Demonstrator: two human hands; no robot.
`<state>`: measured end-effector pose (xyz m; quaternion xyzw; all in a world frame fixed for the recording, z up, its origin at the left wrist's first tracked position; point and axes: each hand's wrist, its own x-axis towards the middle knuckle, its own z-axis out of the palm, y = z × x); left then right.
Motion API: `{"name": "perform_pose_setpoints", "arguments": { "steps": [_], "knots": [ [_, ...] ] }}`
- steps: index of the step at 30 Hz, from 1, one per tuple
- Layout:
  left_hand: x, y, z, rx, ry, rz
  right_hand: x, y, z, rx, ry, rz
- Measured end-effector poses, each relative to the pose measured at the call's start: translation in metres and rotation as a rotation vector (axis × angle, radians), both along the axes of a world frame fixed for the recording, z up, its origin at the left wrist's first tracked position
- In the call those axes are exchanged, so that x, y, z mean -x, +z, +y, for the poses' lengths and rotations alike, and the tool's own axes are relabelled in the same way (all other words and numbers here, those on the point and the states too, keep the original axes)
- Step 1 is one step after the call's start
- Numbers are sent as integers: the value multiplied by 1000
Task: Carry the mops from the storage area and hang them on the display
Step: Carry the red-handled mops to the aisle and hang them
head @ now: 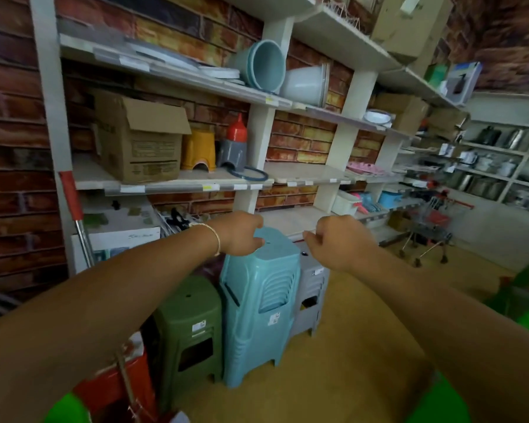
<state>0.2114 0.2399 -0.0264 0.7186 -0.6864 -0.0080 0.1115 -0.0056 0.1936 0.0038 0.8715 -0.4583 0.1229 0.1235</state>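
Both forearms reach forward from the bottom corners. Left hand [240, 233], a bangle at its wrist, hangs loosely curled over the top of the blue stool stack [258, 300]; whether it touches cannot be told. Right hand [338, 241] hovers beside it, fingers loosely curled, holding nothing. Green stool stack [190, 328] and grey stool stack [313, 288] flank the blue one.

Further off, at the shelving's left upright, a metal pole with a red sleeve [75, 215] stands near-upright, long axis vertical, leaning slightly; it is possibly a mop handle, head unseen.

Judgement: no mop is in hand; the step is between carries or fetching. Next, a mop must be located and gripped by its shaft. Shopping trolley [431, 230] stands beyond.
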Motion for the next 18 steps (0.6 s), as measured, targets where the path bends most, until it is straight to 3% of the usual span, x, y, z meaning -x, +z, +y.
{"name": "perform_pose_setpoints", "arguments": {
  "steps": [11, 18],
  "knots": [
    [-116, 1, -59, -3, 109, -7, -127, -6, -103, -33, 143, -42],
    [-209, -50, -72, -147, 326, 50, -236, -46, -157, -123, 349, -26]
  ]
}}
